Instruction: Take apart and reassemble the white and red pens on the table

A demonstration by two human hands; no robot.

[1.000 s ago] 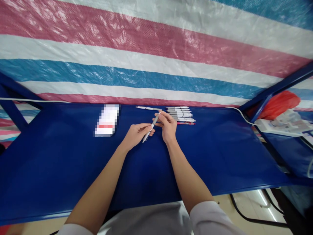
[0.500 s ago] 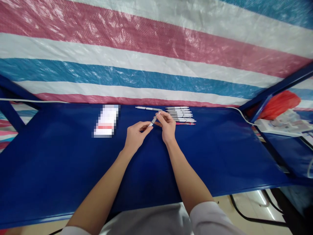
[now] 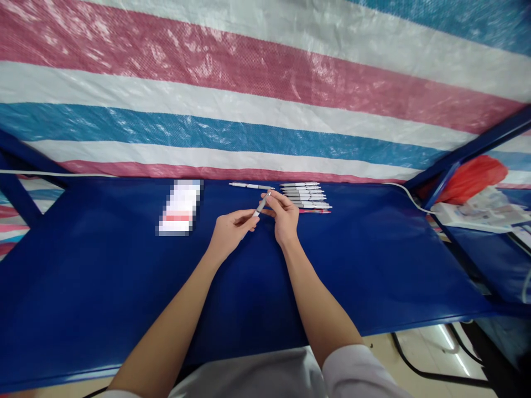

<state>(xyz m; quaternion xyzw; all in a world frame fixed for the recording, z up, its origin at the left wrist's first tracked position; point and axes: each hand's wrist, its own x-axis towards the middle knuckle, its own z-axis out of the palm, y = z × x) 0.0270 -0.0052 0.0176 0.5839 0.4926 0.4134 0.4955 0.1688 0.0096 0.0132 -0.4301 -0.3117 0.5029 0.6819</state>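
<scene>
Left hand: pinching pen.
Right hand: pinching pen near tip.
Pen row: laid out, seemingly done.
Pen: seemingly unfinished.

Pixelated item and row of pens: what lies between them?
In the head view, one white pen lies there; nearer the camera, the left hand and right hand hold another pen.

head camera | worn on the head | facing forward, down | blue table near, striped sheet beyond

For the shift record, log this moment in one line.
left hand: holds pen | right hand: at its tip | table: row of pens
</scene>
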